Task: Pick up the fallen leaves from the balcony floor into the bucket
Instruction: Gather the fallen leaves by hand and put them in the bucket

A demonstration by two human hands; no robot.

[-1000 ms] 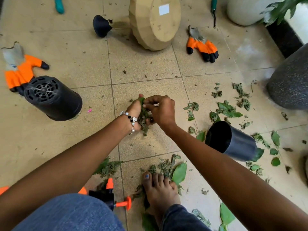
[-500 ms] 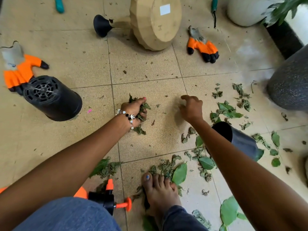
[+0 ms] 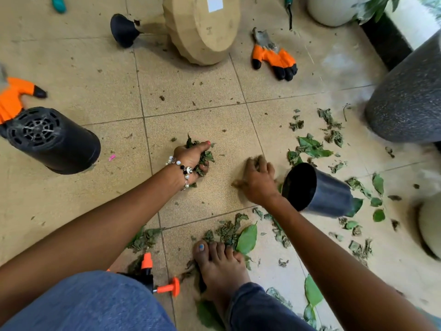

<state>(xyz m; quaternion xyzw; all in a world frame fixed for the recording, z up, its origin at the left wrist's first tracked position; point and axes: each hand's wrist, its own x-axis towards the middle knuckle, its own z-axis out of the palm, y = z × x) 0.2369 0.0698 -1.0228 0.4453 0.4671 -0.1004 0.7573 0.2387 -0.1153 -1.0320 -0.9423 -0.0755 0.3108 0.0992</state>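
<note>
My left hand (image 3: 191, 161), with a bead bracelet on the wrist, is closed around a bunch of green leaves (image 3: 207, 156) and rests on the tiled floor at the centre. Just right of it, my right hand (image 3: 259, 179) is blurred, its fingers curled against the floor, close to the mouth of a small black pot (image 3: 317, 192) lying on its side. Loose leaves (image 3: 310, 149) lie scattered beyond the pot and to its right. More leaves (image 3: 229, 232) are piled by my bare foot (image 3: 219, 268).
A larger black pot (image 3: 52, 139) lies on its side at the left, an orange glove (image 3: 13, 99) behind it. Further back are a tan overturned planter (image 3: 205, 29), another orange glove (image 3: 274, 57) and a black funnel (image 3: 124, 29). A dark speckled planter (image 3: 410, 99) stands right. An orange-tipped sprayer (image 3: 152, 275) lies by my knee.
My hands were pressed together around the leaf bunch; now the left holds it alone. The right has swept right and then back toward me, next to the small pot's mouth.
</note>
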